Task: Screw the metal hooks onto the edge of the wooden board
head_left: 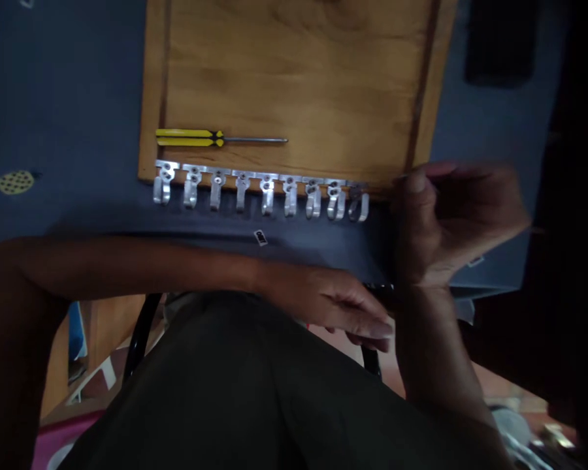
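My left hand (343, 303) reaches across to my right wrist, its fingers curled against a dark band (379, 288) there. My right hand (458, 219) hovers with the fingers loosely curled and nothing visible in them, just right of a row of several metal hooks (262, 190). The hooks lie along the near edge of a wooden board (294, 78). A yellow-handled screwdriver (215, 138) rests on the board above the hooks.
The board lies on a blue-grey table (63, 111). A small tag (260, 237) sits near the table's front edge. A round yellow perforated disc (16, 182) is at the left. A dark object (502, 42) lies at the upper right. My lap fills the bottom.
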The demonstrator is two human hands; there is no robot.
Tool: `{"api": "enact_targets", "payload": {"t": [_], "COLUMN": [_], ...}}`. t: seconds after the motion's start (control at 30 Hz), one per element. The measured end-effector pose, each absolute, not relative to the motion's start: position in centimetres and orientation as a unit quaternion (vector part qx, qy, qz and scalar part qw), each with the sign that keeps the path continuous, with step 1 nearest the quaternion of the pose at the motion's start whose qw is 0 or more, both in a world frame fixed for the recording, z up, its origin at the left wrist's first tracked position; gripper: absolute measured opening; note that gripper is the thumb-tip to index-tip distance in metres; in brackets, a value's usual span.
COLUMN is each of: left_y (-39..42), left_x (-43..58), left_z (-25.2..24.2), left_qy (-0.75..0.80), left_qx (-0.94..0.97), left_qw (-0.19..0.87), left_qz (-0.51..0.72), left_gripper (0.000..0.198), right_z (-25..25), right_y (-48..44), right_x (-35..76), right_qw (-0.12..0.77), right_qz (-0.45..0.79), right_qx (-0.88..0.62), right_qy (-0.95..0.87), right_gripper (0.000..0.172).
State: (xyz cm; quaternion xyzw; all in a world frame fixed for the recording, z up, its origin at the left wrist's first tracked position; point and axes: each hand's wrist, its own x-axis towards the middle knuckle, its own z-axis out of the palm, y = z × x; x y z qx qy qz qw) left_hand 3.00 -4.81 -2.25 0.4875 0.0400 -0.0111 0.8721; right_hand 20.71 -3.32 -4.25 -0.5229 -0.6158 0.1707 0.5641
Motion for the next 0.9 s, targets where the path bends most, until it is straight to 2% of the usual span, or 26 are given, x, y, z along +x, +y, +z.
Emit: {"api": "enact_targets", "payload": {"t": [0.13,0.37,0.47,0.7,0.83,0.9], "left_y": [-5.5,-5.6,-5.7,-6.0,-6.1,-6.0], "left_x": [2.5,2.0,1.9,2.4,2.5,2.5], "left_z": [-1.8,-2.3,-2.0,-2.4,-2.5,-2.3], "left_qy": [-0.047,-0.001,-0.025,-0.059,-0.041,-0.032], "left_qx": [0.632,0.75,0.765,0.803,0.81,0.809], "left_qw": [0.765,0.626,0.603,0.552,0.544,0.547], "left_qz": [-0.115,-0.213,-0.226,-0.218,-0.214,-0.214], "left_gripper": [0.021,0.033,0.031,0.024,0.027,0.032], "right_z": [-4.8,-5.3,-5.0,-4.1,-3.8,-3.6], "right_y": [-3.1,-2.9,-3.1,-2.9,-2.9,-3.0], "right_x": [21.1,21.5,21.5,21.3,21.3,21.3], "right_qw": [0.548,0.512,0.508,0.505,0.494,0.473], "right_qz": [0.152,0.187,0.19,0.188,0.15,0.137], "right_qx": [-0.537,-0.563,-0.567,-0.562,-0.549,-0.54], "right_qy": [-0.623,-0.621,-0.62,-0.627,-0.657,-0.683], "right_gripper": [0.022,0.035,0.031,0.008,0.001,0.004]}}
